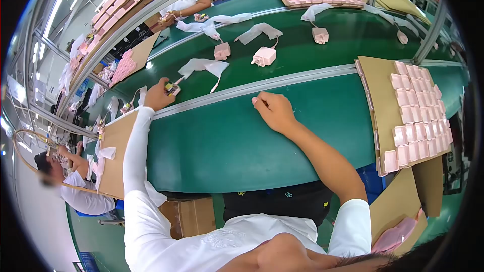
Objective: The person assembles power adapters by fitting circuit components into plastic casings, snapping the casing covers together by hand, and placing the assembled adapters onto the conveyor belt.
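Observation:
My left hand reaches over the metal rail at the left and holds a small open device with a yellow part inside. A cable runs from it to a white wrapped strip on the green belt. My right hand rests near the rail over the green work surface, fingers curled together; whether anything is inside them is hidden. Pink housings lie on the belt beyond the rail, one at the middle and another left of it, with white strips beside them.
Pink shells stand in rows on a cardboard sheet at the right. Another cardboard piece lies at the left. A metal rail crosses ahead. Co-workers' arms show across the belt; a seated person is at the far left.

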`<move>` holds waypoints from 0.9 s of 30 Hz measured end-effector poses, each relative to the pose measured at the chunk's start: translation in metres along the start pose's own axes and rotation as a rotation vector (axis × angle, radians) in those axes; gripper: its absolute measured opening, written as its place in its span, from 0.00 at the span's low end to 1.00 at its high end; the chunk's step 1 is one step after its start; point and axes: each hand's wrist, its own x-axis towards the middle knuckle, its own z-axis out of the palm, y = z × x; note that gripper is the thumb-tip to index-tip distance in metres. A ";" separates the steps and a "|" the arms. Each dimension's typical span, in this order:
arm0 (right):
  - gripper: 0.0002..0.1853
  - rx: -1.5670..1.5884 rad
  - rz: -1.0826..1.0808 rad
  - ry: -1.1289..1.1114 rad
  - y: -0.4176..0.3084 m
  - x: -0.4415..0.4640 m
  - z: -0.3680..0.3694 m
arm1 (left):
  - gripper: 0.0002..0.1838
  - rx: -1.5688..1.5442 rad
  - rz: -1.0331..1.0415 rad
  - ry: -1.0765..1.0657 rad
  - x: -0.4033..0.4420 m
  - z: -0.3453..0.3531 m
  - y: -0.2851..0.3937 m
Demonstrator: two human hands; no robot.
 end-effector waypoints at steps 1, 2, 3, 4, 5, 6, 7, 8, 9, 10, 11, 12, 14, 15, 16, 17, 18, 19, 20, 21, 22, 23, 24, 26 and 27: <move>0.14 0.002 -0.007 -0.015 -0.007 -0.004 -0.003 | 0.38 -0.098 0.013 0.061 -0.010 -0.002 0.020; 0.12 0.004 -0.013 -0.033 -0.012 -0.007 -0.003 | 0.38 -0.181 0.059 0.107 -0.022 -0.004 0.043; 0.12 -0.052 -0.172 0.019 -0.014 -0.008 -0.001 | 0.38 -0.267 0.102 0.156 -0.037 -0.004 0.068; 0.13 -0.111 -0.333 0.067 -0.016 -0.010 0.001 | 0.39 -0.320 0.147 0.181 -0.051 -0.003 0.092; 0.17 -0.170 -0.493 0.115 -0.018 -0.011 0.003 | 0.39 -0.374 0.194 0.207 -0.066 -0.001 0.114; 0.31 -0.233 -0.523 0.050 -0.017 -0.014 0.004 | 0.40 -0.433 0.246 0.220 -0.080 0.002 0.134; 0.35 -0.230 -0.534 0.052 -0.024 -0.016 0.003 | 0.41 -0.495 0.305 0.232 -0.092 0.008 0.152; 0.38 -0.229 -0.543 0.056 -0.035 -0.018 0.003 | 0.42 -0.608 0.278 0.158 -0.103 0.016 0.165; 0.42 -0.230 -0.551 0.057 -0.041 -0.020 0.002 | 0.42 -0.549 0.375 0.217 -0.108 0.026 0.171; 0.48 -0.247 -0.525 -0.006 -0.041 -0.021 0.002 | 0.42 -0.642 0.400 0.179 -0.111 0.035 0.177; 0.48 -0.236 -0.524 -0.014 -0.039 -0.023 0.002 | 0.42 -0.733 0.419 0.141 -0.114 0.041 0.182; 0.48 -0.222 -0.527 -0.023 -0.036 -0.022 0.003 | 0.44 -0.790 0.460 0.105 -0.115 0.049 0.182; 0.43 -0.165 -0.498 -0.115 -0.024 -0.019 0.006 | 0.45 -0.998 0.435 0.049 -0.117 0.063 0.183; 0.42 -0.169 -0.504 -0.110 -0.024 -0.020 0.005 | 0.46 -1.098 0.416 0.022 -0.118 0.066 0.183; 0.40 -0.170 -0.513 -0.105 -0.025 -0.021 0.004 | 0.48 -1.141 0.420 -0.048 -0.117 0.068 0.181; 0.38 -0.167 -0.520 -0.102 -0.026 -0.022 0.006 | 0.48 -1.271 0.347 -0.106 -0.119 0.068 0.179; 0.37 -0.174 -0.536 -0.073 -0.029 -0.023 0.008 | 0.48 -1.399 0.273 -0.162 -0.121 0.062 0.183; 0.36 -0.187 -0.555 -0.041 -0.032 -0.021 0.009 | 0.48 -1.526 0.202 -0.215 -0.120 0.059 0.186; 0.34 -0.201 -0.574 -0.012 -0.034 -0.020 0.010 | 0.41 -1.549 0.187 -0.229 -0.119 0.064 0.185; 0.34 -0.228 -0.578 -0.001 -0.034 -0.020 0.011 | 0.37 -1.640 0.152 -0.332 -0.119 0.067 0.179; 0.34 -0.255 -0.582 0.010 -0.034 -0.020 0.012 | 0.34 -1.730 0.118 -0.437 -0.118 0.070 0.172; 0.34 -0.285 -0.585 0.023 -0.033 -0.020 0.012 | 0.32 -1.819 0.086 -0.546 -0.118 0.072 0.167; 0.34 -0.295 -0.583 0.012 -0.032 -0.019 0.012 | 0.26 -1.840 0.036 -0.482 -0.119 0.072 0.172; 0.33 -0.309 -0.577 -0.011 -0.030 -0.019 0.014 | 0.25 -1.763 0.020 -0.516 -0.116 0.069 0.172; 0.33 -0.301 -0.570 -0.022 -0.030 -0.021 0.016 | 0.25 -1.722 0.010 -0.535 -0.116 0.068 0.171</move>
